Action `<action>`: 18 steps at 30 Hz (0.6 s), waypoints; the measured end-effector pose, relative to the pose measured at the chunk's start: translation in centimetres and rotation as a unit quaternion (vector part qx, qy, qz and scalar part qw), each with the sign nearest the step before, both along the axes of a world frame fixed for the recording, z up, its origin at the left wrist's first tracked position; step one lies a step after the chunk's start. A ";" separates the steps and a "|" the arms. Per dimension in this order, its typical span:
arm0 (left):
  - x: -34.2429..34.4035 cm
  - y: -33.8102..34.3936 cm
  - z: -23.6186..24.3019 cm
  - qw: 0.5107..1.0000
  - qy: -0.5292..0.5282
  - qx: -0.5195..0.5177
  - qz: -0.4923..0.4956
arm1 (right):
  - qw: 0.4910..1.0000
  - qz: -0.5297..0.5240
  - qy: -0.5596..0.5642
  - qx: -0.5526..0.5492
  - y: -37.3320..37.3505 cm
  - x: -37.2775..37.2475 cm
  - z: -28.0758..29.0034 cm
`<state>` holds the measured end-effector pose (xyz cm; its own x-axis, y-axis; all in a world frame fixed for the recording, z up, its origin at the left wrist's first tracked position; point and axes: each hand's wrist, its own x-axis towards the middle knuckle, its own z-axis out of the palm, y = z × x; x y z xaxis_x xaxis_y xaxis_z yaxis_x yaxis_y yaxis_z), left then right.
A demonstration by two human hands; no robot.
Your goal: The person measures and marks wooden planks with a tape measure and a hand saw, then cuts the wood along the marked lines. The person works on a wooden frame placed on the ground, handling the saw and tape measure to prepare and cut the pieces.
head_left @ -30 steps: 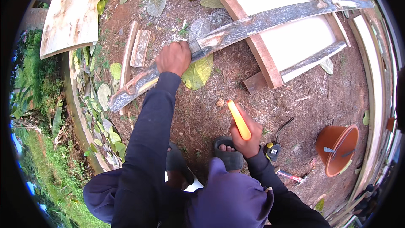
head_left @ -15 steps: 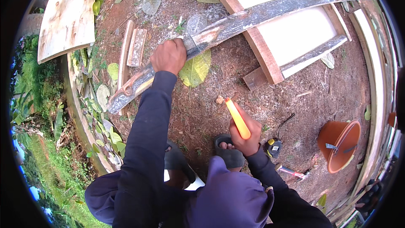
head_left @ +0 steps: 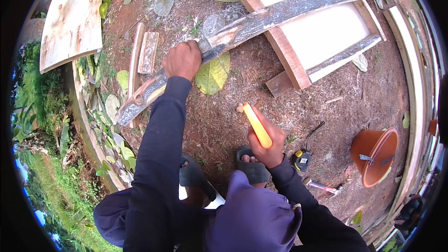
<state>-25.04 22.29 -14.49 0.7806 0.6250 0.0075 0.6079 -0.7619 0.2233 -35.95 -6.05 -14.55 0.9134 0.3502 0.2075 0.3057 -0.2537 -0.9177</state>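
My left hand (head_left: 183, 60) is closed over a long grey, bark-edged board (head_left: 261, 22), pressing it from above near its left part. The board slants across the ground, its right part lying over a wooden frame (head_left: 293, 60) with a white panel. In my right hand (head_left: 270, 142) is the yellow-orange handle of a hand saw (head_left: 257, 126), fingers wrapped round it. The thin blade is seen nearly edge-on, a faint line reaching the board just right of my left hand. A large yellow-green leaf (head_left: 212, 77) lies below that spot.
Near my right forearm lie a black-and-yellow tape measure (head_left: 302, 160) and a hammer (head_left: 323, 187). An orange-brown bucket (head_left: 368, 156) lies tipped at right. Two short wood pieces (head_left: 148, 52) rest at left, below a pale plywood sheet (head_left: 74, 23). Long timbers (head_left: 413, 65) line the right edge.
My right hand and the saw handle have moved slightly up and left, toward the board. My left hand stays closed on the board; the whole view has shifted a little.
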 end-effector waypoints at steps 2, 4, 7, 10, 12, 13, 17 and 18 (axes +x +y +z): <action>-0.8 -0.1 -0.7 1.000 0.008 0.002 0.009 | 0.995 0.032 0.062 -0.066 -7.4 -5.3 0.4; -1.3 -0.6 -0.3 1.000 0.019 0.002 0.010 | 0.991 0.046 0.040 -0.118 -10.0 -7.7 2.6; -0.7 -0.8 -0.4 1.000 0.021 -0.006 0.011 | 0.994 0.029 0.105 -0.024 -3.8 -2.3 1.7; 0.3 -1.4 -0.1 1.000 0.000 -0.005 -0.005 | 0.999 -0.009 0.005 0.044 8.3 8.1 1.8; -1.2 0.2 -2.1 0.999 0.005 0.017 -0.034 | 0.999 -0.012 0.015 0.038 9.7 7.4 2.2; -1.3 0.5 -2.2 0.999 0.019 0.027 -0.040 | 0.999 -0.006 0.019 0.048 7.7 5.8 1.5; -1.1 -0.5 -0.3 1.000 0.017 -0.017 0.014 | 0.995 0.031 0.091 -0.036 -6.1 -3.9 0.4; -0.7 0.2 -1.2 1.000 0.003 0.005 0.001 | 0.994 0.040 0.058 -0.082 -9.4 -6.4 0.2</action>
<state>-25.76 22.44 -15.65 0.7789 0.6271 0.0089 0.6115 -0.7625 0.2114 -42.30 -15.42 -14.35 0.8953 0.4440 0.0362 0.2257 -0.3822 -0.8961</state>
